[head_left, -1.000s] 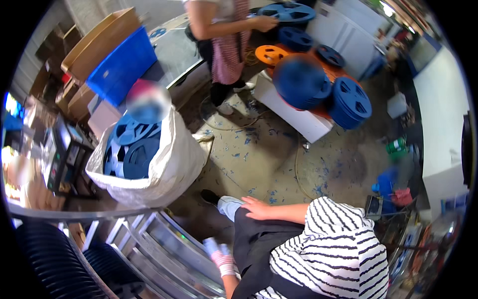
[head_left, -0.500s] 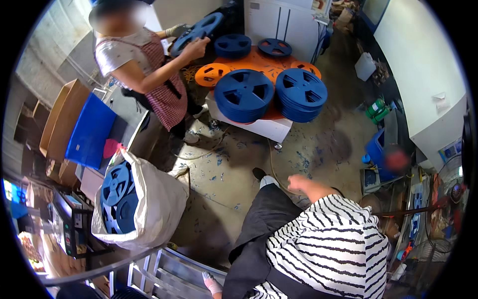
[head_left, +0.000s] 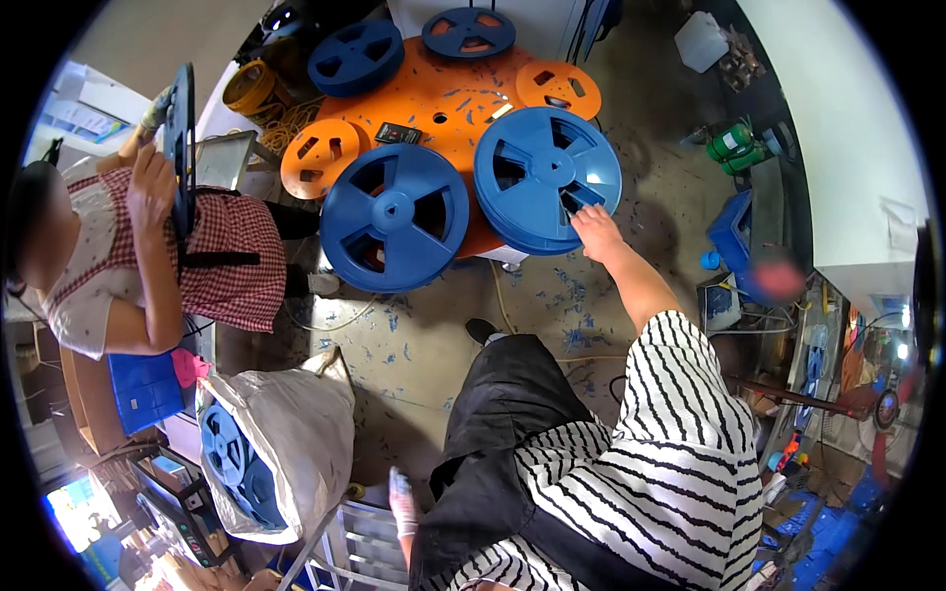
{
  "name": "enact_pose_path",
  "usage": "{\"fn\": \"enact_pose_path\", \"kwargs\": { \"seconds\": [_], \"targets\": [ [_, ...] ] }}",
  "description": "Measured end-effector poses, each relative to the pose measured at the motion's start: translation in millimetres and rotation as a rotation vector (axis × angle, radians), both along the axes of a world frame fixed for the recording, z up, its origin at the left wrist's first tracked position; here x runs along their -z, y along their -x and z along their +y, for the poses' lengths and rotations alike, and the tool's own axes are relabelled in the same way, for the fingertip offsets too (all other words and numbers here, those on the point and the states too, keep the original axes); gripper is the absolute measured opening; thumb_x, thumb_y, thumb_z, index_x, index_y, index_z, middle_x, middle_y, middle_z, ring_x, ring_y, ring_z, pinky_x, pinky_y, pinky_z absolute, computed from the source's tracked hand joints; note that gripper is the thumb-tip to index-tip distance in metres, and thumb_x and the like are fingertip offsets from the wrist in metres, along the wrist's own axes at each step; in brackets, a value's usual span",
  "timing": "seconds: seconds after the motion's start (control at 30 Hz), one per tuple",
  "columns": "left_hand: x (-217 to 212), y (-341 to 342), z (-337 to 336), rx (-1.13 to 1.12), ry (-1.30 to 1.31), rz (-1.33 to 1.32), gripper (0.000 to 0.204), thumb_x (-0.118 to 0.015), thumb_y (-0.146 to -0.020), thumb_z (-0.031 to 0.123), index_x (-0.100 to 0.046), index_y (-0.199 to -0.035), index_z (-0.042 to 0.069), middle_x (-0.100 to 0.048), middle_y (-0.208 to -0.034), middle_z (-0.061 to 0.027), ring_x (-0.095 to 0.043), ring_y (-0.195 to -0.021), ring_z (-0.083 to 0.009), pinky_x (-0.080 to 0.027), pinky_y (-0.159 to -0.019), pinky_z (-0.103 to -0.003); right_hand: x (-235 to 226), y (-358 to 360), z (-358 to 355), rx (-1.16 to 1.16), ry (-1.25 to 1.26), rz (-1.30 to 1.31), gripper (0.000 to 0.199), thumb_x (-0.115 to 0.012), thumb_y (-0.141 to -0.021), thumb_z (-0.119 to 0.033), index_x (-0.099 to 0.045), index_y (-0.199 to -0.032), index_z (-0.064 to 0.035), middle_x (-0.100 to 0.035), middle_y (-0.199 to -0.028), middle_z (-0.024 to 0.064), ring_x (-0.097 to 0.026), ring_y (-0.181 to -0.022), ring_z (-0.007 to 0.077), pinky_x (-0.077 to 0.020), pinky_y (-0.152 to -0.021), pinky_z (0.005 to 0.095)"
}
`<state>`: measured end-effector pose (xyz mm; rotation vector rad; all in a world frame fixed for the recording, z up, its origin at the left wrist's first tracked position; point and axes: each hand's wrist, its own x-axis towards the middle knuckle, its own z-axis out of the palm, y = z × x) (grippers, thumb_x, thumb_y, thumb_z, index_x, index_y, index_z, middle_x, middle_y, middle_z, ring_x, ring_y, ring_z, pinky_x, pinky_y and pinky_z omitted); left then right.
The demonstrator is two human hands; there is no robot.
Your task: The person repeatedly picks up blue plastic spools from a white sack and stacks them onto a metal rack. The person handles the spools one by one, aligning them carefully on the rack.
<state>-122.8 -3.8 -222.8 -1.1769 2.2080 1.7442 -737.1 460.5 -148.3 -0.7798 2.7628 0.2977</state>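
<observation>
My right hand (head_left: 597, 234) reaches forward to the top blue reel (head_left: 588, 169) of the right stack, fingers curled over its near rim beside a cut-out. To its left, a second blue reel (head_left: 394, 219) tops another stack. Both rest at the near side of a round orange table top (head_left: 448, 84). Down by my left side, my left hand (head_left: 402, 502), in a whitish glove, hangs empty with its fingers stretched out, near a metal rack (head_left: 355, 542).
A co-worker (head_left: 148, 227) at the left holds a dark reel (head_left: 180, 148) upright. Blue reels (head_left: 357, 59) also lie at the table's far side, with orange discs (head_left: 320, 158) around. A white sack (head_left: 305, 424) of reels stands at left. Blue scraps litter the floor (head_left: 424, 345).
I have come closer to the table. My right hand has gone forward from above the floor to the right stack's top reel. The co-worker's reel has turned edge-on to my view.
</observation>
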Motion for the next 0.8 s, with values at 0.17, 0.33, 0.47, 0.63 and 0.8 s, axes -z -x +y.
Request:
{"fn": "enact_pose_path", "kwargs": {
  "seconds": [0.17,0.33,0.47,0.63,0.8],
  "targets": [
    [-109,141,17,-0.302,-0.301,-0.064,0.048,-0.046,-0.1,0.026,-0.04,-0.14,0.0,-0.047,-0.139,-0.0097,-0.045,-0.124,-0.0172,-0.031,-0.109,-0.03,18,10,6,-0.154,0.12,-0.229,0.051,-0.079,-0.063,-0.013,-0.052,-0.105,-0.0056,-0.056,-0.11,0.0096,-0.051,-0.106,0.0282,-0.0425,-0.094,0.0385],
    [-54,93,18,-0.075,-0.268,-0.294,0.047,-0.056,-0.096,0.02,-0.044,-0.138,0.003,-0.058,-0.122,-0.0057,-0.054,-0.105,-0.0127,-0.041,-0.095,-0.025,32,14,-11,-0.038,0.168,-0.304,0.059,-0.083,-0.06,-0.018,-0.054,-0.109,-0.003,-0.059,-0.108,0.0104,-0.054,-0.107,0.0285,-0.0431,-0.093,0.0404],
    [-58,69,46,0.099,-0.22,-0.355,0.05,-0.051,-0.099,0.026,-0.039,-0.14,0.0,-0.05,-0.134,-0.0081,-0.045,-0.119,-0.0146,-0.034,-0.102,-0.027,32,39,-33,-0.055,-0.079,-0.487,0.05,-0.085,-0.059,-0.033,-0.065,-0.094,-0.0031,-0.066,-0.099,0.0109,-0.06,-0.101,0.0271,-0.0443,-0.089,0.0393],
    [-65,62,69,-0.319,-0.432,-0.376,0.051,-0.052,-0.099,0.026,-0.037,-0.141,0.002,-0.05,-0.131,-0.0063,-0.044,-0.118,-0.0144,-0.034,-0.102,-0.027,50,42,-43,0.026,-0.135,-0.52,0.043,-0.083,-0.058,-0.033,-0.07,-0.085,-0.0029,-0.062,-0.103,0.014,-0.057,-0.102,0.0285,-0.0459,-0.089,0.04],
    [-90,96,94,-0.464,-0.509,-0.229,0.048,-0.057,-0.096,0.02,-0.043,-0.139,0.005,-0.054,-0.122,-0.0022,-0.048,-0.107,-0.0113,-0.036,-0.096,-0.025,63,32,-47,0.092,-0.012,-0.382,0.045,-0.079,-0.065,-0.027,-0.066,-0.097,0.0016,-0.061,-0.109,0.0174,-0.057,-0.104,0.0314,-0.0494,-0.09,0.0396]
  ]
}}
